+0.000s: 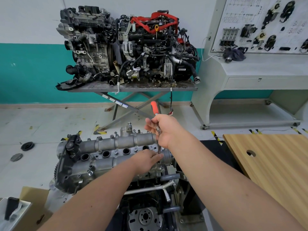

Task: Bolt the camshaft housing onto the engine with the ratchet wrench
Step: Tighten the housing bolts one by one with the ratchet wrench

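Housing position: the camshaft housing (115,152) sits on top of the engine (93,174), low in the view at about 7 o'clock from frame centre, lying left to right with four open plug wells along its middle.

Tool: the ratchet wrench (155,114) stands nearly upright at the housing's right end, orange grip uppermost at about 12 o'clock from the right hand, steel shank running down toward the housing's top face.

Right hand: the right hand (165,130) is wrapped around the wrench near its head, fingers curled tight on the metal below the orange grip.

Left hand: the left hand (148,160) lies palm down on the housing at about 6 o'clock from the wrench tip, fingers straight and relaxed, steadying the casting or the socket; exactly which it touches is hidden.

Fasteners seen: several bolts (116,152) with washers stand in their holes along the centre and near edge; some heads appear proud of the flange, so I judge them started but not run home.

Progress: housing placed and bolts inserted; tightening under way at the right end. I judge most of the tightening remains, working leftward toward 9 o'clock.

Unverified: whether the socket is seated on a bolt head cannot be told.

Surroundings: other engines (126,47) on a stand at 12 o'clock; a wooden board (270,160) at 3 o'clock.
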`<act>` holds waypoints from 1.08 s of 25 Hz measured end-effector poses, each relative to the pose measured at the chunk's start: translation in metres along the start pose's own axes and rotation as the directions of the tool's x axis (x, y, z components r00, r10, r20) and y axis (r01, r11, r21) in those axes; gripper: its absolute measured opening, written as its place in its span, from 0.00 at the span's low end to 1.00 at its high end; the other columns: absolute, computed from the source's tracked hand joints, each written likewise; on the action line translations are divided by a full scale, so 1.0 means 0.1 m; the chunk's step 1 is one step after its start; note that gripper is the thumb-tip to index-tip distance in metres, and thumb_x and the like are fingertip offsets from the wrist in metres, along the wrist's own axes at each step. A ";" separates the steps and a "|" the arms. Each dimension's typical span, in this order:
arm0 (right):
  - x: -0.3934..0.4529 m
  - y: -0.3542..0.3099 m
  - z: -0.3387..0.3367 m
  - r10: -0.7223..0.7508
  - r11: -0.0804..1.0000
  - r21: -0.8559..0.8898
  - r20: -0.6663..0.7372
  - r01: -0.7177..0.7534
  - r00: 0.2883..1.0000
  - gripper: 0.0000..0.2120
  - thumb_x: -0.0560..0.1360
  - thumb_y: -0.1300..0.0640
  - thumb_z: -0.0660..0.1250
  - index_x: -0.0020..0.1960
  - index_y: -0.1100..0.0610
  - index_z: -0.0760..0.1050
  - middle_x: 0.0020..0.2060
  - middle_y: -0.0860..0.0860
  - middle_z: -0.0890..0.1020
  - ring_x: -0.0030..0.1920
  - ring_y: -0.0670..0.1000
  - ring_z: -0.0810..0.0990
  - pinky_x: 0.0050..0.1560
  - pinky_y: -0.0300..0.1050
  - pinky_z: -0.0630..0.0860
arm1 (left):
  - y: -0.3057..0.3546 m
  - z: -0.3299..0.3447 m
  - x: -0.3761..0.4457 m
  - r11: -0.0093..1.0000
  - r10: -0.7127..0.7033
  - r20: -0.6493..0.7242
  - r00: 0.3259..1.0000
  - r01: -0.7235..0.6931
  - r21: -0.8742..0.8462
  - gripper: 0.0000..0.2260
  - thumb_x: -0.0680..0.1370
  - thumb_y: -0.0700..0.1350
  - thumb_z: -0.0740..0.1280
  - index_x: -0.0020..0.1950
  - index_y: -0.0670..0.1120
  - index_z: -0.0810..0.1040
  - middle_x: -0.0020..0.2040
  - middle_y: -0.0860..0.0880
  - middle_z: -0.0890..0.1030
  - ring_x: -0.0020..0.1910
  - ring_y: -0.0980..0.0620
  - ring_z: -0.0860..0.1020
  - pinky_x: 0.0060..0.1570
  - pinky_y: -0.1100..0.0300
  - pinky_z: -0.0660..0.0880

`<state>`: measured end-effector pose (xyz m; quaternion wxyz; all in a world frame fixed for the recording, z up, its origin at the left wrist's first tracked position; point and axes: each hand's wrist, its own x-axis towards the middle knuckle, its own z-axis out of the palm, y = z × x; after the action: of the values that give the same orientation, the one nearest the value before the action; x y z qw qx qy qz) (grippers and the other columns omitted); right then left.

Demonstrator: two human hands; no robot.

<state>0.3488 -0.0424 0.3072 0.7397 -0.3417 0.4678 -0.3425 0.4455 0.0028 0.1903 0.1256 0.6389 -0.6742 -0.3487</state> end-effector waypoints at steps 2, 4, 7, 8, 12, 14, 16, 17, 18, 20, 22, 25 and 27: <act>0.00 0.03 0.01 -0.065 0.987 -0.151 -0.033 0.060 0.997 0.06 0.79 0.63 0.56 0.50 0.56 0.70 0.25 0.46 0.80 0.27 0.47 0.80 0.29 0.36 0.68 | 0.00 0.00 0.00 1.000 -0.002 -0.003 1.000 0.002 -0.003 0.22 0.83 0.60 0.55 0.43 0.43 0.74 0.39 0.46 0.75 0.39 0.50 0.74 0.44 0.53 0.72; 0.00 0.05 0.00 -0.215 0.870 -0.455 0.001 0.192 0.977 0.05 0.79 0.61 0.57 0.47 0.56 0.69 0.28 0.48 0.79 0.27 0.48 0.80 0.28 0.38 0.69 | -0.01 0.00 0.00 1.000 -0.007 -0.004 1.000 0.007 -0.009 0.21 0.83 0.59 0.55 0.38 0.46 0.70 0.36 0.48 0.73 0.36 0.51 0.72 0.39 0.55 0.69; 0.01 -0.01 -0.03 -0.390 0.069 -0.912 0.349 0.405 0.852 0.11 0.82 0.50 0.58 0.43 0.53 0.68 0.34 0.49 0.77 0.35 0.52 0.79 0.32 0.45 0.67 | -0.01 0.00 0.00 1.000 -0.014 -0.007 1.000 0.014 0.008 0.21 0.84 0.59 0.55 0.39 0.45 0.70 0.36 0.48 0.73 0.36 0.51 0.72 0.39 0.55 0.68; 0.00 -0.04 -0.05 -0.354 -0.265 -0.862 0.504 0.432 0.788 0.12 0.83 0.47 0.57 0.43 0.51 0.67 0.35 0.48 0.75 0.37 0.53 0.77 0.33 0.45 0.65 | -0.02 0.01 0.00 1.000 -0.017 -0.009 1.000 0.017 0.013 0.21 0.84 0.59 0.55 0.40 0.45 0.70 0.37 0.48 0.73 0.36 0.51 0.72 0.40 0.55 0.68; -0.04 -0.09 -0.17 -0.106 -0.607 -0.521 0.802 0.600 0.588 0.14 0.83 0.41 0.53 0.48 0.49 0.68 0.42 0.47 0.76 0.40 0.50 0.71 0.37 0.47 0.70 | -0.02 0.01 0.01 0.999 -0.033 -0.005 0.999 0.033 0.043 0.23 0.83 0.61 0.54 0.49 0.42 0.77 0.43 0.47 0.78 0.41 0.51 0.75 0.41 0.58 0.69; -0.04 -0.09 -0.22 -0.171 -0.506 -0.620 0.753 0.600 0.635 0.15 0.83 0.40 0.52 0.41 0.46 0.64 0.36 0.45 0.74 0.36 0.49 0.72 0.34 0.47 0.67 | -0.02 0.01 0.01 0.999 -0.035 0.003 0.999 0.035 0.015 0.24 0.83 0.61 0.54 0.52 0.42 0.77 0.44 0.46 0.79 0.43 0.51 0.76 0.44 0.56 0.71; -0.04 -0.04 -0.22 -0.300 -0.429 -0.725 0.677 0.539 0.672 0.18 0.83 0.39 0.52 0.38 0.46 0.61 0.32 0.44 0.71 0.34 0.50 0.72 0.32 0.46 0.64 | -0.02 0.01 0.02 0.999 -0.030 0.003 1.000 0.030 -0.012 0.24 0.83 0.61 0.54 0.51 0.40 0.77 0.43 0.45 0.78 0.42 0.50 0.76 0.47 0.54 0.73; -0.04 0.01 -0.20 -0.363 -0.424 -0.758 0.643 0.495 0.674 0.18 0.82 0.38 0.53 0.39 0.47 0.62 0.31 0.44 0.69 0.34 0.51 0.72 0.32 0.46 0.64 | -0.03 0.02 0.02 1.000 -0.026 0.001 1.000 0.026 -0.015 0.24 0.83 0.60 0.55 0.51 0.40 0.77 0.44 0.43 0.78 0.42 0.49 0.76 0.48 0.53 0.73; -0.04 0.06 -0.18 -0.411 -0.430 -0.784 0.612 0.449 0.675 0.18 0.82 0.38 0.53 0.40 0.48 0.63 0.31 0.44 0.68 0.34 0.53 0.72 0.32 0.46 0.64 | -0.04 0.02 0.02 1.000 -0.021 -0.002 1.000 0.021 -0.016 0.24 0.83 0.60 0.55 0.50 0.40 0.77 0.45 0.43 0.79 0.43 0.48 0.77 0.49 0.52 0.73; -0.05 0.14 -0.14 -0.492 -0.419 -0.829 0.550 0.371 0.675 0.18 0.82 0.38 0.54 0.43 0.50 0.65 0.30 0.45 0.65 0.34 0.55 0.70 0.31 0.46 0.61 | -0.06 0.02 0.02 1.000 -0.012 -0.004 1.000 0.012 -0.013 0.23 0.83 0.59 0.55 0.47 0.41 0.76 0.42 0.44 0.77 0.40 0.49 0.75 0.47 0.52 0.73; -0.04 0.19 -0.11 -0.551 -0.394 -0.866 0.491 0.308 0.675 0.18 0.82 0.38 0.54 0.43 0.51 0.64 0.30 0.45 0.63 0.34 0.56 0.68 0.30 0.46 0.59 | -0.05 0.02 0.02 1.000 0.000 -0.006 1.000 0.000 0.010 0.22 0.84 0.58 0.55 0.45 0.42 0.74 0.41 0.43 0.76 0.38 0.50 0.73 0.45 0.52 0.72; -0.03 0.20 -0.12 -0.585 -0.397 -0.872 0.480 0.285 0.654 0.18 0.82 0.39 0.54 0.43 0.52 0.64 0.31 0.46 0.65 0.34 0.55 0.68 0.29 0.46 0.57 | -0.02 0.01 0.01 1.000 0.001 -0.013 1.000 -0.001 0.018 0.22 0.84 0.58 0.55 0.47 0.40 0.74 0.42 0.42 0.76 0.39 0.50 0.72 0.44 0.52 0.71; -0.02 0.20 -0.14 -0.561 -0.415 -0.851 0.518 0.322 0.646 0.18 0.82 0.39 0.54 0.42 0.52 0.64 0.31 0.46 0.66 0.34 0.55 0.71 0.29 0.45 0.58 | -0.01 0.01 0.00 1.000 0.004 -0.009 1.000 -0.004 0.011 0.23 0.84 0.58 0.54 0.45 0.40 0.73 0.38 0.45 0.71 0.36 0.52 0.69 0.40 0.54 0.67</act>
<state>0.3386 -0.0334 0.2870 -0.0343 -0.8899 0.4203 -0.1737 0.4458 0.0034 0.1896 0.1259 0.6396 -0.6769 -0.3418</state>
